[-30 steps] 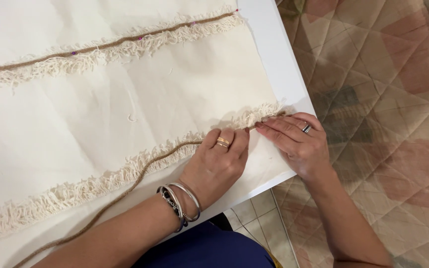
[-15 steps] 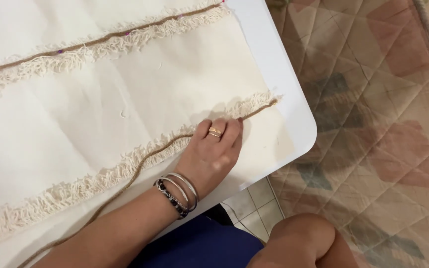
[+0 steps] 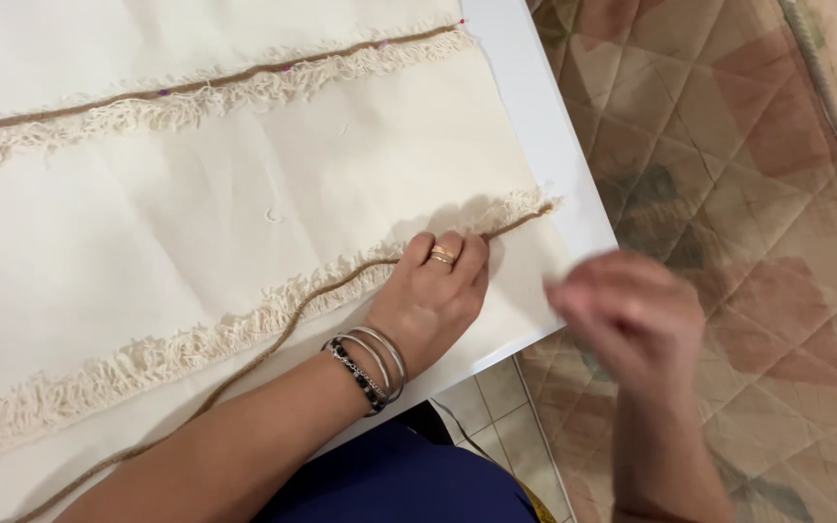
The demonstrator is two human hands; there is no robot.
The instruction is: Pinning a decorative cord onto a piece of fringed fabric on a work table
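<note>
Head view: at centre frame the left hand (image 3: 435,300) lies flat, fingers together, pressing a brown cord (image 3: 341,287) onto the cream fabric (image 3: 244,194) beside its lower fringe (image 3: 196,344). At right, the blurred right hand (image 3: 632,320) hovers off the white table (image 3: 544,126); whether it grips anything cannot be told.

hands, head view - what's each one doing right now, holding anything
Left hand: flat, open, fingers pressing the brown cord onto the cream fabric.
Right hand: raised off the table, blurred; cannot tell whether it holds anything.
</note>
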